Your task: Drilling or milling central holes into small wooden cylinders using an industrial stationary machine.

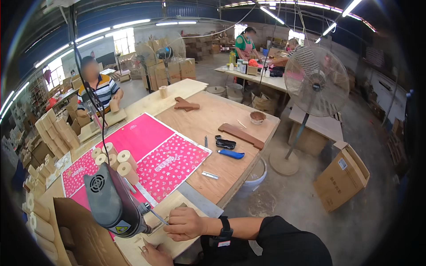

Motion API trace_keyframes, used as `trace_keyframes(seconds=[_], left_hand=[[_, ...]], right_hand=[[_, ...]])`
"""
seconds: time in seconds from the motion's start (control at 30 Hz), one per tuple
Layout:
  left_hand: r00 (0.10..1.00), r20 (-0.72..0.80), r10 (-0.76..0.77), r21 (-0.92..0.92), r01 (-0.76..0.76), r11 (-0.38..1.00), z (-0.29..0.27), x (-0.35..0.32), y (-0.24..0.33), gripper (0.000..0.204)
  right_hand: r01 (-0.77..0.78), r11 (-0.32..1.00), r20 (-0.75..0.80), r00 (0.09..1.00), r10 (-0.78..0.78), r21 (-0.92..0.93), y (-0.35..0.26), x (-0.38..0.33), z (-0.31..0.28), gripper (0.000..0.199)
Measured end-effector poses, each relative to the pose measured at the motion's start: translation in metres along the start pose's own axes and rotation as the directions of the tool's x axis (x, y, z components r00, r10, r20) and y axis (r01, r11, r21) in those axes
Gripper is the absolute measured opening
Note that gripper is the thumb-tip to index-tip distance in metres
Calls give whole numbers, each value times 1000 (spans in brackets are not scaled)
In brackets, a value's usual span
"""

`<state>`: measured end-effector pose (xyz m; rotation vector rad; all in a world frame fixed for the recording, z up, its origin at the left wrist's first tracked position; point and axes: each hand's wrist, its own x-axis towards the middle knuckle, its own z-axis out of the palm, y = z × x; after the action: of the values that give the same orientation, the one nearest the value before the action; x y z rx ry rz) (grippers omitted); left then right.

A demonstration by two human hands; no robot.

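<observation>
A dark grey bench drill [113, 195] with a ventilated round cap stands over a pale wooden board [179, 205]. My right hand [185, 223], a black band at its wrist, is closed around the end of a thin metal lever [156, 216] that sticks out from the machine's side. Low beside the drill, my left hand [156, 255] rests at the board with its fingers bent together. What those fingers hold, if anything, cannot be made out. Behind the drill, several pale wooden cylinders [125, 156] stand on a pink printed sheet [146, 133].
On the tabletop [208, 115] lie a blue utility knife [231, 154], a black case [225, 142], brown wooden pieces [242, 135] and a small bowl [257, 117]. An open carton [80, 226] sits at left. A standing fan [316, 84] and cardboard box [341, 179] are right; co-workers work beyond.
</observation>
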<state>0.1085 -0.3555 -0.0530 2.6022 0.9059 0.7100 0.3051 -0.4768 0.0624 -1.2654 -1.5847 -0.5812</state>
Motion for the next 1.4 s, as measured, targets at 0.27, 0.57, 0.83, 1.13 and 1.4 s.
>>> trace_keyframes(seconds=[0.27, 0.57, 0.83, 1.13, 1.4], left_hand=[[995, 81, -53, -37, 56, 998, -33, -1, 21, 73], [784, 619, -36, -446, 389, 806, -83, 28, -22, 86], [544, 832, -106, -260, 553, 792, -110, 42, -25, 85], [921, 372, -112, -52, 141, 989, -131, 9, -27, 73], [994, 80, -76, 29, 74, 997, -86, -31, -26, 69]], right_hand=[[-706, 696, 321, 694, 645, 129, 50, 113, -9, 34], [-614, 789, 594, 622, 510, -34, 32, -59, -18, 38], [-773, 613, 606, 411, 681, -165, 12, -58, -31, 21], [-757, 633, 528, 475, 704, -162, 11, -66, -30, 21], [-757, 631, 483, 494, 723, -170, 11, -66, -31, 22]])
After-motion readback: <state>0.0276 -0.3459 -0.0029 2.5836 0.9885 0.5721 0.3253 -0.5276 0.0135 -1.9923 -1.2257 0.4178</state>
